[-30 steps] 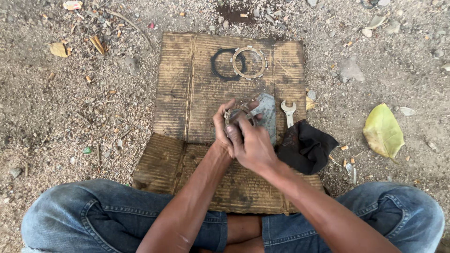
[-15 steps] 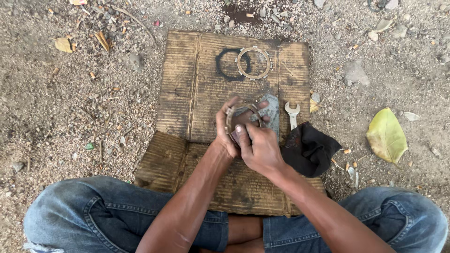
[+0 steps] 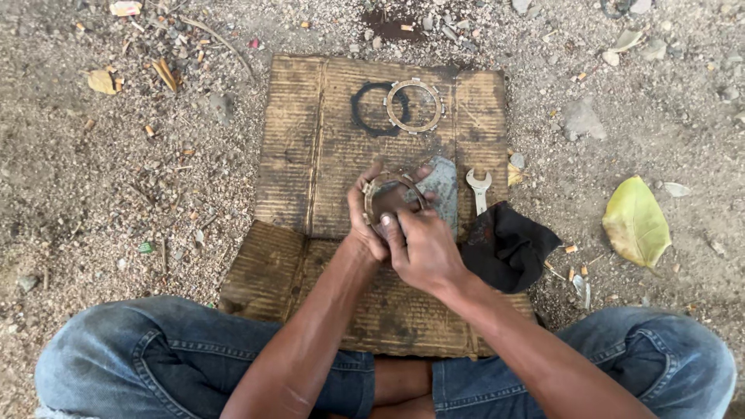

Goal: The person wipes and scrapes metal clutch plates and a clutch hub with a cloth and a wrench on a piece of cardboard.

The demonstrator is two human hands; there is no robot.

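Note:
I sit cross-legged on dirt with a sheet of worn cardboard [image 3: 310,155] in front of me. My left hand [image 3: 371,225] holds a toothed metal ring [image 3: 386,186] from its left side, the ring tilted up toward me. My right hand [image 3: 423,247] presses on the ring's lower edge with its fingers curled. A grey metal plate [image 3: 440,186] lies just behind the ring, partly hidden by my hands. A second toothed ring [image 3: 414,106] lies flat at the far end of the cardboard, next to a dark ring-shaped stain [image 3: 365,112].
A small open-ended spanner [image 3: 479,188] lies on the cardboard's right edge. A black rag [image 3: 508,247] sits right of my right hand. A yellow-green leaf [image 3: 636,221], stones and litter dot the dirt. My jeans-clad knees [image 3: 155,357] flank the near edge.
My hands have stayed on the ring, with the right fingers shifting lower along its edge. The view has tilted slightly, so everything sits a little lower in frame.

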